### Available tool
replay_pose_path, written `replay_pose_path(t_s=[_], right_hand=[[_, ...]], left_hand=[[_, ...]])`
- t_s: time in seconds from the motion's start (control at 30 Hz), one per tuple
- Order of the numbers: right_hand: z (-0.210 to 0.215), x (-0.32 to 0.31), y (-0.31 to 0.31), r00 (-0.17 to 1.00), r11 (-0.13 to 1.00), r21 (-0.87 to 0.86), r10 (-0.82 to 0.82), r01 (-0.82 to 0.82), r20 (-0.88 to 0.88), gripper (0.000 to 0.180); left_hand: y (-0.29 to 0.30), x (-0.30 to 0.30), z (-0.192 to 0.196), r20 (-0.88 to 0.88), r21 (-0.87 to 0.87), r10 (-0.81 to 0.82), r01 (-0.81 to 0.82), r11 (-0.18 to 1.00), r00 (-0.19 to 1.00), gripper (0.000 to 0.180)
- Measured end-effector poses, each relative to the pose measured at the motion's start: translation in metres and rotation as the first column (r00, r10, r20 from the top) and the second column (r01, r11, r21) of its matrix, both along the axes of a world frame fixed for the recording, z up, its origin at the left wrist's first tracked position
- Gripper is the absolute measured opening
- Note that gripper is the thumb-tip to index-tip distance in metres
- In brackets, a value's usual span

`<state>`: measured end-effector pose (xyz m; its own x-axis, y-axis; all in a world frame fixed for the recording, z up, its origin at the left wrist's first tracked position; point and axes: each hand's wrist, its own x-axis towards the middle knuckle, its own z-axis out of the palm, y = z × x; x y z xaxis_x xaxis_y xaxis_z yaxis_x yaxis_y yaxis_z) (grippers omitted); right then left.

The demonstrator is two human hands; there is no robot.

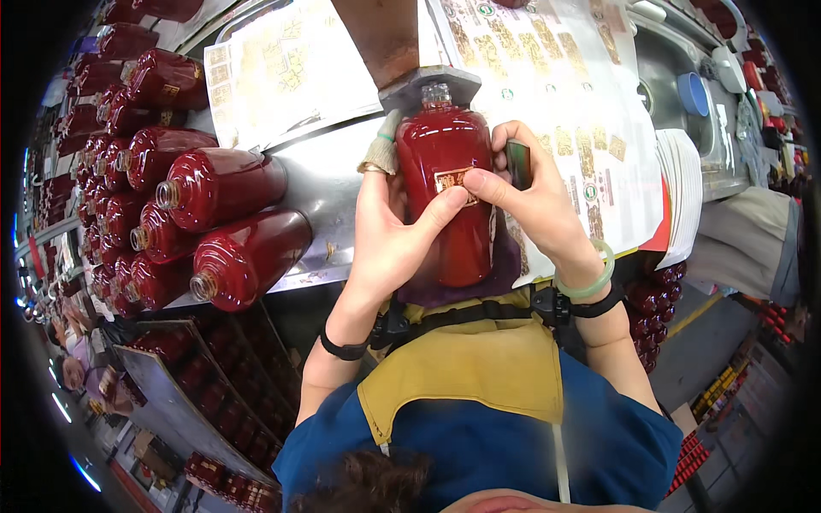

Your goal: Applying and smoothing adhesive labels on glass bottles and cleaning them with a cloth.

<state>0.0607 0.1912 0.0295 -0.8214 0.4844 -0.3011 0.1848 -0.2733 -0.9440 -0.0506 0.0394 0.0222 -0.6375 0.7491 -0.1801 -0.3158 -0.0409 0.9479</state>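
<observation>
Your metal worktable (329, 184) runs across the view, and its near edge sits right against your yellow apron (466, 363). To your left, a stack of red bottles (184, 205) lies on its side, open necks pointing toward you — it fills that side up to the table's edge. Sheets of gold labels (547, 94) cover the right half and hang over the near edge, beside a pile of white sheets (684, 192). That leaves only the narrow strip of bare metal in front of you.

There, one red bottle (443, 192) lies with its neck away from you, against a grey block (428, 85). Your left hand (385, 235) is wrapped around its left side. Your right hand (530, 201) grips a small dark tool (518, 164) while its thumb presses the gold label (453, 181) on the bottle's face — both hands are closed on something.
</observation>
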Motion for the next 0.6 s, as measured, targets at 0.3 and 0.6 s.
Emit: replay_pose_path(t_s=[0.3,0.6], right_hand=[[0.000,0.000,0.002,1.000,1.000,-0.021,0.001,-0.001,0.012,0.043],[0.015,0.013,0.015,0.996,0.992,0.109,0.062,-0.068,0.058,0.028]], left_hand=[[-0.003,-0.001,0.002,0.054,0.017,-0.026,0.025,1.000,0.998,0.082],[-0.004,-0.002,0.005,0.104,0.053,-0.046,0.041,0.998,0.994,0.083]])
